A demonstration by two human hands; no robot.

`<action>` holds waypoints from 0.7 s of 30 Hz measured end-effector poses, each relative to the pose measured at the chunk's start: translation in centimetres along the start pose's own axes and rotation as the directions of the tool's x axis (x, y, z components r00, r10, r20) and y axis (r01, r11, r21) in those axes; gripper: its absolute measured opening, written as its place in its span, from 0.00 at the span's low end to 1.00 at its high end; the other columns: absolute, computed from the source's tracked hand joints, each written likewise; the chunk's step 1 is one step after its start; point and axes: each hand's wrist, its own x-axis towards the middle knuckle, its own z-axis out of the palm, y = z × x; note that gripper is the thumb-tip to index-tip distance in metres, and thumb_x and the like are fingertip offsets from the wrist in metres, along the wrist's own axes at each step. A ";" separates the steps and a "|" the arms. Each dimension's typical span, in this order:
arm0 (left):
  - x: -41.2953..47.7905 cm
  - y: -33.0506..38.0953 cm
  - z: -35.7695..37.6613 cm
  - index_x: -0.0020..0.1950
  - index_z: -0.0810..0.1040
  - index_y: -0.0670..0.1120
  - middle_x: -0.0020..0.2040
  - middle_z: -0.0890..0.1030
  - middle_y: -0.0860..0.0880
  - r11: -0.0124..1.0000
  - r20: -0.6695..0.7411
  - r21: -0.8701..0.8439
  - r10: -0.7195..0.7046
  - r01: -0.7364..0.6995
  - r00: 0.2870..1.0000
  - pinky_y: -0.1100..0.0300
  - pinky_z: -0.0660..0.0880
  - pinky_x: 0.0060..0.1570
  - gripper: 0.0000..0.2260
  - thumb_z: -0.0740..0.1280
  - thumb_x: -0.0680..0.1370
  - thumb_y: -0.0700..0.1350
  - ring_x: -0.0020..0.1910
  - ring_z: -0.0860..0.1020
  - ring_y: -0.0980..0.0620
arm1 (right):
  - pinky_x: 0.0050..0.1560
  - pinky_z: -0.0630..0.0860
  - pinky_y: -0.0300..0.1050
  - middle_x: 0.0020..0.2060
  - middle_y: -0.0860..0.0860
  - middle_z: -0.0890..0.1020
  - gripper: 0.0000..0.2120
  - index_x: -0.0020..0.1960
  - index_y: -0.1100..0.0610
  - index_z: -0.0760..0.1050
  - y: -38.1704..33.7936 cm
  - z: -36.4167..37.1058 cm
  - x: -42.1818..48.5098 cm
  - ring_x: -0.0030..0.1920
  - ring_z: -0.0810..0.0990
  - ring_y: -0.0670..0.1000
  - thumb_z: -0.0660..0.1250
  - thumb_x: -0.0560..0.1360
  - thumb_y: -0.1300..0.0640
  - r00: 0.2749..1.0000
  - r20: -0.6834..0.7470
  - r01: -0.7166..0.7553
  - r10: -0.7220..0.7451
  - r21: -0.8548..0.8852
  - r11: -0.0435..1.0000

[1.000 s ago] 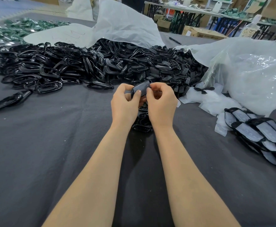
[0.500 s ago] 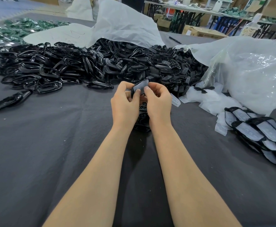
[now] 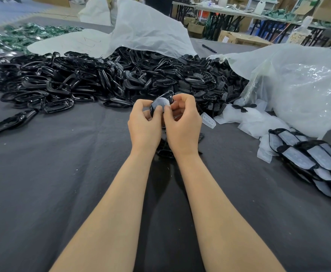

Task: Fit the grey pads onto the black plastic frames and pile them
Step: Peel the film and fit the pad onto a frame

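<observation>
Your left hand (image 3: 144, 127) and right hand (image 3: 182, 126) meet just in front of the heap of black frames (image 3: 101, 79), forearms stretched out side by side. Fingers of both are curled. Both hands pinch one black frame (image 3: 170, 94), thumbs pressing a grey pad (image 3: 160, 104) lying in it.

Surface: dark cloth (image 3: 62, 173). Right of the heap: clear bag (image 3: 298, 85), row of fitted frames (image 3: 307, 154). Behind the heap: white sheet (image 3: 145, 32), then tables (image 3: 229, 13) and cartons (image 3: 237, 37).

A few black parts (image 3: 164, 150) lie under your wrists, mostly hidden. You cannot tell whether the pad is fully seated.
</observation>
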 end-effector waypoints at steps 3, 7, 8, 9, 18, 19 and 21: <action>0.0 0.1 0.0 0.44 0.72 0.54 0.39 0.80 0.36 1.000 0.006 -0.010 -0.007 0.007 1.000 0.48 0.79 0.43 0.07 0.67 0.79 0.44 0.37 0.78 0.44 | 0.43 0.72 0.31 0.43 0.52 0.80 0.04 0.49 0.59 0.78 0.0 -0.1 0.0 0.41 0.76 0.44 0.67 0.75 0.64 0.999 -0.009 0.038 -0.038 -0.042 0.998; -0.2 0.2 0.0 0.45 0.72 0.53 0.41 0.83 0.39 0.999 0.035 -0.046 0.004 -0.002 0.999 0.41 0.79 0.50 0.08 0.66 0.79 0.41 0.45 0.82 0.37 | 0.49 0.76 0.39 0.45 0.53 0.81 0.05 0.50 0.60 0.80 0.1 -0.6 0.5 0.44 0.78 0.46 0.67 0.76 0.61 0.998 -0.054 -0.035 0.034 -0.014 0.999; -0.2 0.2 0.0 0.44 0.72 0.53 0.40 0.84 0.41 0.999 0.050 -0.043 0.019 -0.017 0.999 0.42 0.80 0.49 0.08 0.66 0.79 0.41 0.44 0.82 0.38 | 0.50 0.76 0.42 0.45 0.53 0.82 0.05 0.50 0.60 0.80 0.1 -0.7 0.6 0.45 0.79 0.48 0.67 0.77 0.61 0.996 -0.061 -0.058 0.058 -0.002 0.998; -0.2 0.1 0.0 0.44 0.72 0.54 0.39 0.84 0.42 0.999 0.067 -0.031 0.039 -0.037 0.997 0.44 0.80 0.48 0.09 0.66 0.79 0.41 0.43 0.82 0.39 | 0.51 0.77 0.45 0.45 0.53 0.82 0.04 0.50 0.60 0.80 0.1 -0.9 0.7 0.45 0.79 0.49 0.66 0.77 0.62 0.995 -0.064 -0.075 0.075 0.014 0.997; -0.2 -0.1 0.2 0.46 0.72 0.52 0.38 0.84 0.52 0.992 0.149 -0.003 0.125 -0.126 0.981 0.60 0.80 0.44 0.08 0.65 0.79 0.39 0.37 0.83 0.57 | 0.53 0.77 0.54 0.45 0.56 0.81 0.01 0.46 0.58 0.77 0.6 -1.7 1.5 0.47 0.79 0.55 0.67 0.76 0.61 0.975 -0.022 -0.217 0.219 0.072 0.973; -0.3 -0.1 0.2 0.46 0.72 0.53 0.38 0.83 0.52 0.991 0.151 0.010 0.131 -0.134 0.980 0.58 0.81 0.46 0.09 0.65 0.80 0.39 0.38 0.83 0.56 | 0.53 0.77 0.53 0.43 0.54 0.81 0.00 0.46 0.58 0.77 0.6 -1.7 1.5 0.46 0.79 0.53 0.67 0.76 0.62 0.973 -0.020 -0.226 0.229 0.087 0.970; -0.3 -0.1 0.2 0.46 0.72 0.55 0.39 0.83 0.53 0.989 0.155 0.026 0.141 -0.146 0.978 0.54 0.81 0.48 0.09 0.65 0.80 0.40 0.38 0.83 0.55 | 0.52 0.78 0.49 0.40 0.49 0.79 0.02 0.45 0.57 0.75 0.6 -1.7 1.5 0.43 0.78 0.48 0.67 0.75 0.63 0.968 -0.021 -0.246 0.251 0.136 0.960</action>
